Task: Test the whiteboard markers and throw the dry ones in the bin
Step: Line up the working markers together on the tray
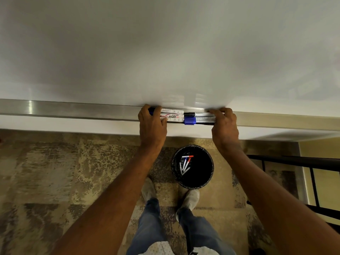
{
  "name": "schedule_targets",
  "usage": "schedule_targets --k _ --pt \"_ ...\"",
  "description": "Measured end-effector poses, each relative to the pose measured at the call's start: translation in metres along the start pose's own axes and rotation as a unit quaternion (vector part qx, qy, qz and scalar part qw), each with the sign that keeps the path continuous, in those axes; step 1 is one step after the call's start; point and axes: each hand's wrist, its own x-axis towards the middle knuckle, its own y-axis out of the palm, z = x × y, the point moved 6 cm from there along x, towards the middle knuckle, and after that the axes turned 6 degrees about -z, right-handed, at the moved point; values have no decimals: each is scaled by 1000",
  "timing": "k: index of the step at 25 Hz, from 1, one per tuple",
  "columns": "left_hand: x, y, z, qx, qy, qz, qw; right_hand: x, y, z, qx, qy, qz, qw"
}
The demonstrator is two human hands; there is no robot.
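Left hand (pixel 152 124) and right hand (pixel 224 124) each curl a grip round the ends of the markers (pixel 182 117) on the tray (pixel 73 111).

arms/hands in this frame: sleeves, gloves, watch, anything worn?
Both forearms are bare as far as the frame shows: no sleeves, gloves, watch or wristband visible. The left hand and right hand show no rings from this angle, though the fingertips are partly hidden at the tray. Lower down the person wears blue jeans and light grey shoes.
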Motion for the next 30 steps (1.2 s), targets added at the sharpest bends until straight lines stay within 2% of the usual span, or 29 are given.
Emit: schedule_targets --k 6,10,16,30 --pt "-1 -1 0 0 4 -4 1000 -7 2 1 -2 -17 -23 1000" --pt "0 -1 0 -2 0 -7 1000 -3 4 -2 -3 6 -27 1000" --pt "-1 -1 0 -5 0 -2 1000 -8 5 -2 37 -2 -50 998" --pt "3 -1 0 -52 -11 23 998 -3 12 -4 61 -1 -37 997"
